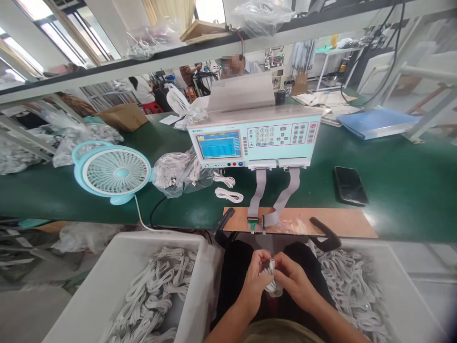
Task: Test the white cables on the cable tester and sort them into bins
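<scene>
White cable [272, 285] sat bundled above the lap [233, 276]. The left hand [254, 281] and right hand [293, 281] gripped it, fingers curled nearly closed. A slackened pinch could have released loops. Forward overreach could have snagged the gray ribbon cables [293, 183], whose ends lay near the table's [321, 190] front edge. The left bin [96, 281], right bin [400, 281] and armrests [324, 236] limited sideways travel; the space above the lap allowed lifting.
</scene>
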`<state>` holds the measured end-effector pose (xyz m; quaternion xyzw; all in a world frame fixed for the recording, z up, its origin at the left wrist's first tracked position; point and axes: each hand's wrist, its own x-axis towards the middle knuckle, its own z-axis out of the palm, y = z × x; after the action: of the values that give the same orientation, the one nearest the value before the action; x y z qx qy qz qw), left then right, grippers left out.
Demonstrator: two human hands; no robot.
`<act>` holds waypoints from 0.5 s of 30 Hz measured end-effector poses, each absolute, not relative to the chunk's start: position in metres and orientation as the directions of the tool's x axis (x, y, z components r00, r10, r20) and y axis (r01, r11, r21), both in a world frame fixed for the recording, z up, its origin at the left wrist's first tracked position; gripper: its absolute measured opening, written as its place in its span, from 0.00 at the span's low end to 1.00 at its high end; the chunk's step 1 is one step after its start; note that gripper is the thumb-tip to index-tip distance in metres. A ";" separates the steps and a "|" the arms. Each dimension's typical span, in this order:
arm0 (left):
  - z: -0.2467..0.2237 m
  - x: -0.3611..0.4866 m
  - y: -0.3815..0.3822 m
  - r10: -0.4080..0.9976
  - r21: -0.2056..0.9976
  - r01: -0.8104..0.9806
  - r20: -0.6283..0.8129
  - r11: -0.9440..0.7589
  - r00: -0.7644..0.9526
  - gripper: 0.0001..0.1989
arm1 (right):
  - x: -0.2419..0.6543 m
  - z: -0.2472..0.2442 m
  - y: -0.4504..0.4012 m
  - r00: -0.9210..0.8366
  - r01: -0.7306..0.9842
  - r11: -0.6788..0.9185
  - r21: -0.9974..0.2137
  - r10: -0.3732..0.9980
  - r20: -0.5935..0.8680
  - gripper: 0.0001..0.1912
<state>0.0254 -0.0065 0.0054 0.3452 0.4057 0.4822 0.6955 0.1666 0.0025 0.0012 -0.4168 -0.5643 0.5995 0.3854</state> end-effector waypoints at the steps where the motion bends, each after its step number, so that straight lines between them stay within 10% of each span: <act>1: 0.005 0.023 -0.005 0.956 0.908 -0.313 -0.233 0.280 0.180 0.10 | 0.166 0.001 0.005 -0.331 0.031 -0.057 -0.998 0.941 -0.064 0.09; 6: 0.012 0.008 0.012 0.948 0.960 -0.078 -0.249 0.268 0.197 0.06 | 0.162 0.005 0.019 -0.255 0.236 0.098 -0.967 0.966 0.035 0.07; 15: 0.012 -0.003 0.033 0.868 0.826 -0.281 -0.424 0.488 0.259 0.07 | 0.152 -0.003 0.032 -0.235 0.073 -0.015 -0.997 0.972 -0.032 0.12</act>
<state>-0.0030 0.0334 0.0117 0.3165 0.4635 0.3949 0.7274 0.1515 0.0316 -0.0025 -0.4604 -0.5671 0.5439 0.4131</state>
